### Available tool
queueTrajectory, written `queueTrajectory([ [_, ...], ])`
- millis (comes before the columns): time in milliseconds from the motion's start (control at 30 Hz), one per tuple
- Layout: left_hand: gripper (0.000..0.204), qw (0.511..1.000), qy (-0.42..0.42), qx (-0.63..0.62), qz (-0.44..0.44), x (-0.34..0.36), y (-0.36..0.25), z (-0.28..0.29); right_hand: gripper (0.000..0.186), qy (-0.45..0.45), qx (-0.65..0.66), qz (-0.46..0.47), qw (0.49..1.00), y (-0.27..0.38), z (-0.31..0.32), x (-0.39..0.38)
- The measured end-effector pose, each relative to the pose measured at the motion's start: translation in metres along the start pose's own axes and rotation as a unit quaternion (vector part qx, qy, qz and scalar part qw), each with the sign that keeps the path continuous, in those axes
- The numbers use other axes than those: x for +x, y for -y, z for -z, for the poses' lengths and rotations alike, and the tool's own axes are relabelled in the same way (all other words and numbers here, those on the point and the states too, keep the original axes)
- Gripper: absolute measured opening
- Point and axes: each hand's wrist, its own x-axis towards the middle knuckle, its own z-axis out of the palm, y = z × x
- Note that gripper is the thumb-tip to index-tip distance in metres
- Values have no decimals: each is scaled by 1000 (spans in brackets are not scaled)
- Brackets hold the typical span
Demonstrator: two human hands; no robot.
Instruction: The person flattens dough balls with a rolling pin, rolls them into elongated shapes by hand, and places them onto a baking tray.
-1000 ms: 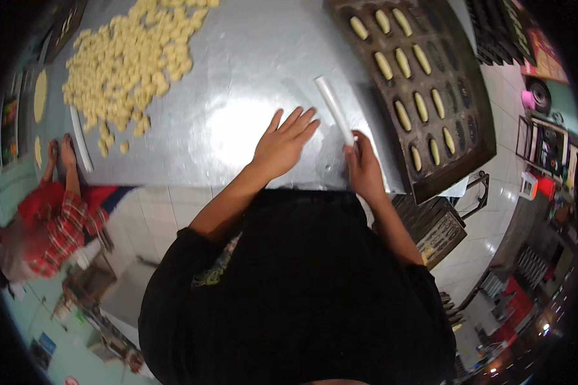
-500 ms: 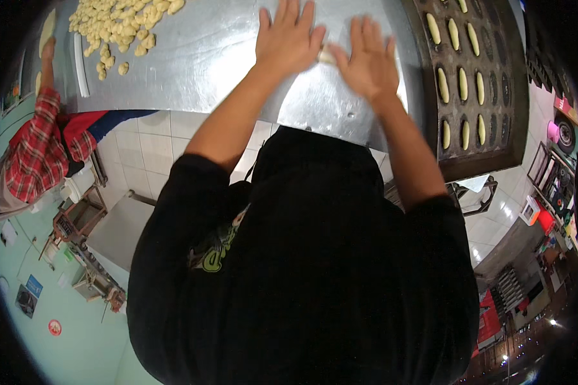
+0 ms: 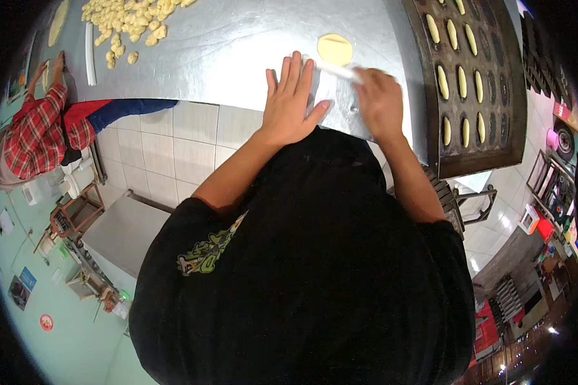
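Observation:
A flattened yellow dough round [image 3: 334, 47] lies on the steel table [image 3: 225, 51]. Just below it is a white rolling pin [image 3: 339, 70], slanting between my hands. My left hand [image 3: 291, 109] is open, fingers stretched out, its fingertips by the pin's left end. My right hand [image 3: 380, 102] is blurred, its fingers curled on the pin's right end. Many small dough pieces [image 3: 125, 22] are heaped at the upper left. At the right, a dark moulded tray [image 3: 443, 163] holds several long dough rolls [image 3: 462, 83].
A co-worker in a red checked shirt [image 3: 35, 138] works at the left end, hands on the table, near another white pin [image 3: 90, 54]. Tiled floor [image 3: 173, 141] shows below the table edge. A grey-topped unit [image 3: 122, 228] stands behind at left, racks [image 3: 546, 186] at right.
The dough round now shows where my hands were half a second ago. Both hands have moved down toward me, and my right fingers have gone from spread to curled on the pin.

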Motion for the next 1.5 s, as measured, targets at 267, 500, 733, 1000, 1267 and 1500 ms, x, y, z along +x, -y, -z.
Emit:
queueTrajectory([
  [267, 28, 990, -122, -69, -21, 94, 19, 2, 33, -146, 68, 29, 987, -7, -24, 62],
  [500, 39, 991, -84, -93, -56, 76, 34, -7, 31, -6, 82, 59, 995, -12, -23, 61],
  [733, 78, 979, 8, 179, -98, 36, 20, -8, 68, 43, -86, 83, 992, 9, -35, 17],
  [1000, 71, 993, -106, 11, -56, 41, -32, -4, 66, 124, -56, 92, 986, 24, 7, -63],
  [1267, 93, 990, 17, 130, 44, 14, -67, -51, 48, 172, 244, 62, 952, 0, 38, -111],
  [1500, 80, 990, -29, 136, 27, 110, -23, -44, 35, 240, 350, 1, 906, -1, 74, -114],
])
